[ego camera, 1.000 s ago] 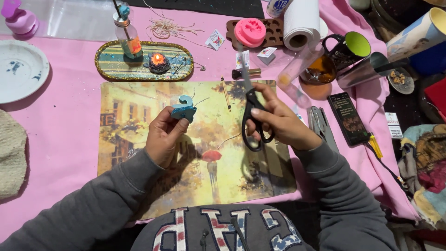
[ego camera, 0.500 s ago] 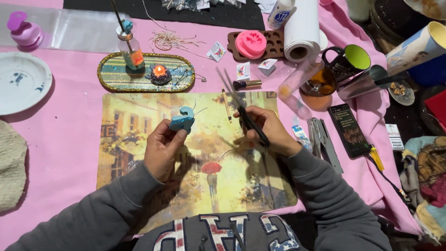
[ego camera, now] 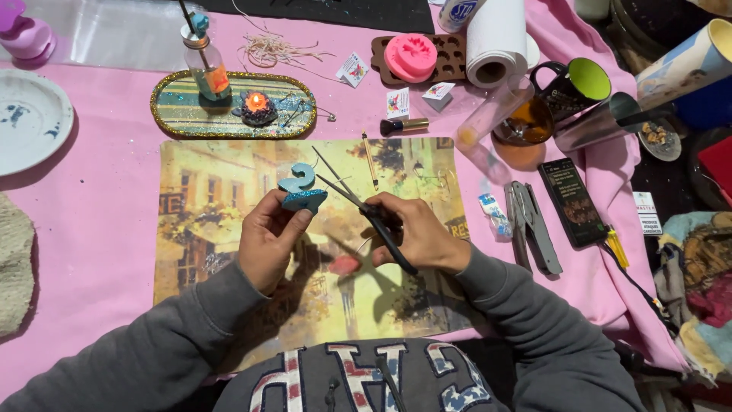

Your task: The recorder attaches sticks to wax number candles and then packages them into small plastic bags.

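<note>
We hold the left hand [ego camera: 268, 238] closed on a glittered blue number figure [ego camera: 302, 190], gripped at its base, above the painted street-scene mat [ego camera: 221, 191] near the centre of the desk [ego camera: 99, 191]. Our right hand [ego camera: 415, 238] is closed round the black handles of the scissors [ego camera: 358, 202]; the blades stand parted, tips pointing to 11 o'clock, just beside the figure.

Free room lies at 9 o'clock: bare pink cloth between the mat edge and the white plate [ego camera: 30, 118]. The 3 o'clock side is crowded. Pliers [ego camera: 530, 225] and a dark phone [ego camera: 573, 202] lie just off the mat edge.

At 12 o'clock, an oval glitter-rimmed tray [ego camera: 175, 111] carries a small bottle [ego camera: 207, 70] with an orange label and a lit candle [ego camera: 257, 107]. At 1 o'clock, three small white square packets [ego camera: 396, 101] lie near a brown mould [ego camera: 450, 65], a pink mould [ego camera: 411, 56] and a paper towel roll [ego camera: 497, 42]. A thin brush [ego camera: 370, 160] lies on the mat's upper edge.
</note>
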